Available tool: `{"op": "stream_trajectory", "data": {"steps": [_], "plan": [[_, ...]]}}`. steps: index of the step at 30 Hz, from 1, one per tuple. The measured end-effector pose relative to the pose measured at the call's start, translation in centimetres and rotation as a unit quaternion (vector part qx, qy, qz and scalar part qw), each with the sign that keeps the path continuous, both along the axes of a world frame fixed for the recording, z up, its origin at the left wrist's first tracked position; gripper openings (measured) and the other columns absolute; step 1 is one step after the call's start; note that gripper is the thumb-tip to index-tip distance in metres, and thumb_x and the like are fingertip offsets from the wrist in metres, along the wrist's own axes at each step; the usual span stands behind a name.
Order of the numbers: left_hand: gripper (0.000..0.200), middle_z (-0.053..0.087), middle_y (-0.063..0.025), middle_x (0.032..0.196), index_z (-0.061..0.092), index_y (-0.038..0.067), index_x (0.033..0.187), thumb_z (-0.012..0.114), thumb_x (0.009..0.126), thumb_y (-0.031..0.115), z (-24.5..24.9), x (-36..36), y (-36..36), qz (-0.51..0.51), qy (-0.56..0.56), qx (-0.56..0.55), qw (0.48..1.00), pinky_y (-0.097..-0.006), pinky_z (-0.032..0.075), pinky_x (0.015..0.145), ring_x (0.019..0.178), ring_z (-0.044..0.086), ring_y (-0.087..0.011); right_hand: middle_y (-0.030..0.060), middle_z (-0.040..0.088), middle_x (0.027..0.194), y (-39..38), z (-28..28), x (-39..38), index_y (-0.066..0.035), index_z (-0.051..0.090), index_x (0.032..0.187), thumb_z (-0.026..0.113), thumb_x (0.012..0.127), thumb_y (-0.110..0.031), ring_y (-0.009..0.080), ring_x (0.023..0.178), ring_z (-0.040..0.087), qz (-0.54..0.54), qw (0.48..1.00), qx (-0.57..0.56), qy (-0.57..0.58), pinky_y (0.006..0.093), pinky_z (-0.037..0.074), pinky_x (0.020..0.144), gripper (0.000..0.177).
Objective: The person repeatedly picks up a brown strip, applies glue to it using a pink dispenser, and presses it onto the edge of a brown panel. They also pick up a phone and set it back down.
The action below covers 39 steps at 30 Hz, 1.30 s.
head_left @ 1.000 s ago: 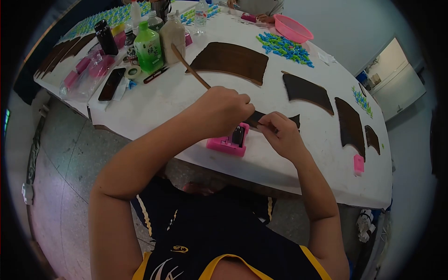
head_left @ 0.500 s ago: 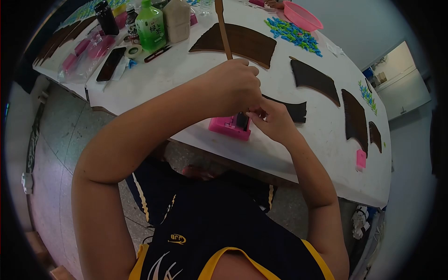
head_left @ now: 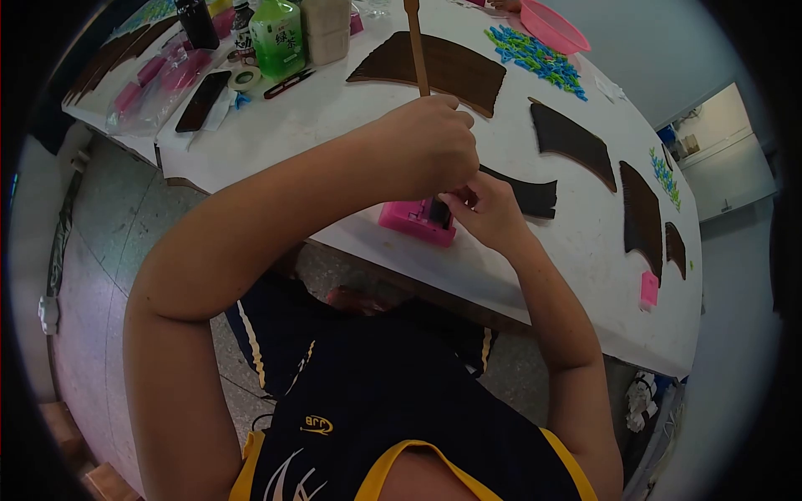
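Note:
My left hand (head_left: 430,144) is closed around a long flat wooden stick (head_left: 418,54), which stands nearly upright above the fist; its lower end is hidden. Just below and to the right, my right hand (head_left: 493,210) has thumb and fingers pinched together beside a small black piece (head_left: 439,210). What the pinch holds is hidden. That black piece sits at the right end of a bright pink block (head_left: 415,227) near the table's front edge. Behind my right hand lies a dark curved strip (head_left: 530,194), partly covered by the hands.
On the white table (head_left: 334,217) lie several dark curved panels (head_left: 430,68). At the left are a phone (head_left: 203,101), a tape roll (head_left: 244,78) and a green bottle (head_left: 277,40). Blue and green clips (head_left: 539,63) are heaped by a pink basin (head_left: 555,25).
The view has shifted slightly, so the table's things appear a little to the right. Both hands keep nearly the same pose over the pink block, with the stick still in my left hand.

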<state>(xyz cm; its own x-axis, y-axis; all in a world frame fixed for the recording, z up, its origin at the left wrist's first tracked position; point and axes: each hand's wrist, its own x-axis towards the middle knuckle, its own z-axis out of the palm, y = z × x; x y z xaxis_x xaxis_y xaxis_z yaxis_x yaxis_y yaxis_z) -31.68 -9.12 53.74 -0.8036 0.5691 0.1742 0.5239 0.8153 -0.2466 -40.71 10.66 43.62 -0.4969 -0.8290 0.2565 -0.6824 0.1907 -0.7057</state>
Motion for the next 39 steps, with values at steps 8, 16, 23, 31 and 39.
{"op": "stream_trajectory", "data": {"steps": [8, 16, 23, 31, 39], "plan": [[0.008, 0.072, -0.0006, 0.082, 0.077, 0.015, 0.076, 0.076, 0.084, 0.014, -0.7, 0.5, -0.5, -0.003, -0.009, 0.046, 0.999, -0.0352, 0.051, 0.087, 0.093, 0.067, -0.0194, 0.0086, 0.073, 0.091, 0.5, 0.1, 0.0, -0.003, 0.070, 0.109, 0.077, 0.092, -0.006, 0.0176, 0.073, 0.067, -0.001, 1.000, -0.002, 0.015, 0.0316, 0.056, 0.069, 0.019], [0.012, 0.066, -0.0035, 0.081, 0.077, 0.011, 0.085, 0.074, 0.076, 0.004, -6.2, 1.3, -2.5, 0.007, 0.026, 0.169, 0.985, -0.0380, 0.055, 0.080, 0.089, 0.065, -0.0241, 0.0051, 0.072, 0.093, 1.9, -0.8, -0.5, -0.003, 0.072, 0.107, 0.077, 0.090, 0.001, 0.0118, 0.070, 0.064, 0.007, 0.995, -0.027, 0.094, 0.0273, 0.053, 0.063, 0.018], [0.017, 0.067, -0.0017, 0.084, 0.079, 0.013, 0.091, 0.075, 0.077, 0.005, -9.6, 1.6, -1.9, -0.013, 0.060, 0.221, 0.973, -0.0374, 0.056, 0.078, 0.090, 0.066, -0.0228, 0.0074, 0.070, 0.093, 3.3, -0.3, -0.8, -0.004, 0.075, 0.106, 0.075, 0.087, 0.004, 0.0170, 0.072, 0.065, 0.033, 0.991, -0.011, 0.132, 0.0299, 0.054, 0.063, 0.021], [0.016, 0.067, -0.0011, 0.085, 0.079, 0.013, 0.092, 0.077, 0.076, 0.008, -10.5, 1.3, -1.6, -0.019, 0.065, 0.242, 0.968, -0.0367, 0.056, 0.077, 0.088, 0.064, -0.0224, 0.0076, 0.069, 0.092, 3.9, -0.5, -0.9, -0.003, 0.076, 0.106, 0.073, 0.087, 0.005, 0.0179, 0.072, 0.064, 0.030, 0.990, -0.001, 0.138, 0.0307, 0.054, 0.064, 0.021], [0.016, 0.068, -0.0009, 0.087, 0.079, 0.013, 0.092, 0.077, 0.076, 0.009, -10.6, 1.3, -1.4, -0.023, 0.064, 0.252, 0.965, -0.0363, 0.056, 0.077, 0.088, 0.065, -0.0224, 0.0083, 0.070, 0.095, 5.8, -0.2, -1.4, -0.003, 0.076, 0.103, 0.072, 0.087, 0.005, 0.0200, 0.080, 0.068, 0.028, 0.985, 0.023, 0.167, 0.0304, 0.057, 0.067, 0.019]]}}
